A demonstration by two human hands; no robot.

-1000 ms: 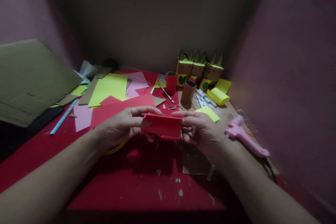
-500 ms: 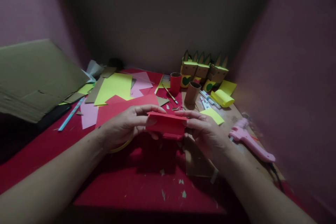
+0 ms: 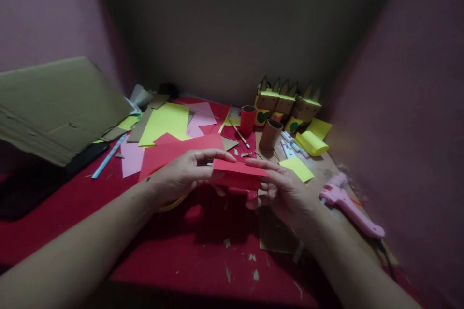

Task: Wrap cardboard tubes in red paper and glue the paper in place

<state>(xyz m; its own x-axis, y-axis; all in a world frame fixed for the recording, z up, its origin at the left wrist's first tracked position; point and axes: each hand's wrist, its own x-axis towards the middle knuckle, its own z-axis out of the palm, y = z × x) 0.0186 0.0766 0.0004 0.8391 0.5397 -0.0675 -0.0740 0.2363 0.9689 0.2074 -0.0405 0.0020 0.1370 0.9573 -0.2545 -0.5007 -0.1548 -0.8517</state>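
- So, red card (image 3: 237, 176) is up over the table (image 3: 174, 260), bent lengthwise, shadow below it.
- Left hand (image 3: 184, 171): thumb and fingers pinched on its left end.
- Right hand (image 3: 286, 186): fingers closed on its right end, index along the top, lower fingers loosely curled and off it.
- Step in hand, my read: shaping or folding the card. Dim and soft, so can't tell if the crease is sharp or just a bend.
- Next move calls for both ends level and even pressure along the bend; thin stock, could skew if one hand leads.
- Just beyond the hands: red tube (image 3: 248, 123) and brown tube (image 3: 270, 136), both upright, pencil (image 3: 239, 134) lying by the red one.
- Right side: markers (image 3: 288, 148), yellow roll (image 3: 311, 144), glue gun (image 3: 351, 207) on its side, apart from the right hand.
- Yellow ring (image 3: 174, 204) partly hidden under the left hand.
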